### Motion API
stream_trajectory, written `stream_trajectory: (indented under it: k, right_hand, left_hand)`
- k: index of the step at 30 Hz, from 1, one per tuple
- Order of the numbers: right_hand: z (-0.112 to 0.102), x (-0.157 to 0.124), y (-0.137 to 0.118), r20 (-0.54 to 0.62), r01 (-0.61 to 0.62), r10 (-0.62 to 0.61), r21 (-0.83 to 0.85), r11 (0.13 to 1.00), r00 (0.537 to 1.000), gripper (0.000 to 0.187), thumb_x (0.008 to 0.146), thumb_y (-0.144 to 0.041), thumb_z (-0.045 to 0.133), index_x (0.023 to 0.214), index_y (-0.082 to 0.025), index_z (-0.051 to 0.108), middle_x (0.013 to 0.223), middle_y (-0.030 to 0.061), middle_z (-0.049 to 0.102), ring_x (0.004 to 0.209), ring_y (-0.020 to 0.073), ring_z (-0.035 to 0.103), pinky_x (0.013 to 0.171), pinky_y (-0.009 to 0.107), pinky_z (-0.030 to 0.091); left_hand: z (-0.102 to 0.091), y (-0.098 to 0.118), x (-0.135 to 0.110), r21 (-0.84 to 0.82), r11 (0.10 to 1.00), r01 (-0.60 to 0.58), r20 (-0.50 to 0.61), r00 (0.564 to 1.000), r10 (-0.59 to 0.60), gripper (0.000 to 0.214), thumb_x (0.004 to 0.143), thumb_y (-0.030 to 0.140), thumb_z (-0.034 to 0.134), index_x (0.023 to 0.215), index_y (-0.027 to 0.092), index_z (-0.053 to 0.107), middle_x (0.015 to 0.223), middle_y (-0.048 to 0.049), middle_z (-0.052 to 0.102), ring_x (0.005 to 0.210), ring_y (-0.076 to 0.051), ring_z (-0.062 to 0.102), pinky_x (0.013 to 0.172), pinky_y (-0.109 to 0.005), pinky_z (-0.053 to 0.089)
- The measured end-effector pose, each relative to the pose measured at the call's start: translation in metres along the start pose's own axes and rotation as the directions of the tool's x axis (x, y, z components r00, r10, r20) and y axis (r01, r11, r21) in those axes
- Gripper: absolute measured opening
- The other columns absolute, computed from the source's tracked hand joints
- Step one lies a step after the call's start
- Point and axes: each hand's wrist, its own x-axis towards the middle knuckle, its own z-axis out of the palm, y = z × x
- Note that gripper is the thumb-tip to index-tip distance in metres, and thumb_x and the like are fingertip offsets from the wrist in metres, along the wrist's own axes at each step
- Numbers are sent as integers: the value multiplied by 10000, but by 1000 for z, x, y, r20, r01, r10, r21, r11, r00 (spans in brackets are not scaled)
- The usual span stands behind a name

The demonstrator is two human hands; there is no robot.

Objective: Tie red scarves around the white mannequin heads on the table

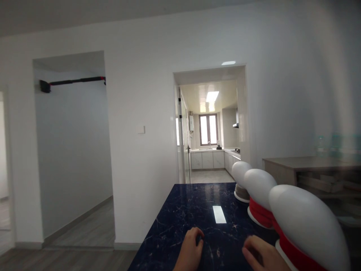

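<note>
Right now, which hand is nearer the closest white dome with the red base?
Right. The right hand lies just left of the dome, by its red base; the left hand rests further left on the dark tabletop.

We're seeing a lit kitchen (208,150) showing through the far doorway. A black-and-red bar (75,80) is spanning the left opening, with a wall switch (141,129) sitting between them.

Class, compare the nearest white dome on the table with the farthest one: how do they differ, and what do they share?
The nearest dome has a red collar; the farthest dome has a tan one. The nearest dome sits beside the right hand; the farthest dome sits at the row's other end, behind the middle dome. Both are smooth, white, egg-shaped and stand on the dark table.
</note>
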Motion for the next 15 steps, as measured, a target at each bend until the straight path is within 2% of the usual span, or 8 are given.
stream_trajectory:
  k: [2,3,4,6,8,10,13,15]
  right_hand:
    - [10,37,-1,120,-30,31,-6,1000,992,241,908,-450,581,807,-264,696,797,41,764,743,228,677,689,312,463]
    - [17,53,3,142,-50,57,-51,997,988,207,898,-414,600,812,-249,689,799,43,765,747,224,682,685,307,442]
    - [25,65,11,127,-70,85,-114,991,988,175,895,-375,607,824,-236,685,824,55,769,765,227,693,687,306,427]
    - [41,80,32,-8,-135,137,-235,963,991,129,914,-295,570,905,-218,672,914,93,773,812,241,715,688,309,405]
    - [55,83,55,-137,-199,168,-261,945,976,134,947,-251,506,962,-221,636,941,100,764,827,243,726,677,306,390]
    - [64,81,71,-191,-189,149,-217,958,970,131,972,-254,469,953,-237,597,914,75,753,825,231,727,674,295,386]
    - [74,78,80,-148,-92,73,-125,988,986,102,953,-239,489,906,-249,579,815,24,725,763,201,708,664,276,383]
    - [81,79,81,-97,-61,54,-75,995,994,93,913,-201,515,880,-245,591,732,-1,688,696,186,676,641,270,371]
  left_hand:
    - [-3,-2,0,-2,1000,23,-4,1000,-23,250,856,188,506,1031,214,683,1131,-76,720,1142,-235,644,1076,-358,426]
    - [-4,-3,1,0,999,33,-3,999,-33,257,855,192,512,1045,212,684,1142,-78,724,1150,-237,646,1079,-356,426]
    - [-5,-4,2,3,999,43,-1,999,-43,269,850,193,520,1061,210,686,1155,-80,728,1161,-239,647,1083,-353,426]
    - [-5,-9,6,12,998,55,11,998,-55,295,838,189,535,1091,206,686,1178,-85,733,1181,-243,648,1091,-348,427]
    - [-4,-15,10,26,998,55,35,998,-56,295,831,183,541,1089,200,683,1176,-94,739,1176,-246,659,1087,-345,437]
    - [-2,-21,14,42,999,34,55,998,-37,273,834,181,540,1070,194,677,1159,-102,743,1157,-247,672,1072,-342,453]
    - [1,-24,17,83,996,-20,70,997,14,269,826,166,537,1060,192,668,1131,-105,733,1103,-238,681,1028,-329,478]
    - [2,-18,19,132,990,-43,97,995,30,297,803,152,547,1069,200,671,1136,-96,717,1044,-221,683,977,-314,494]
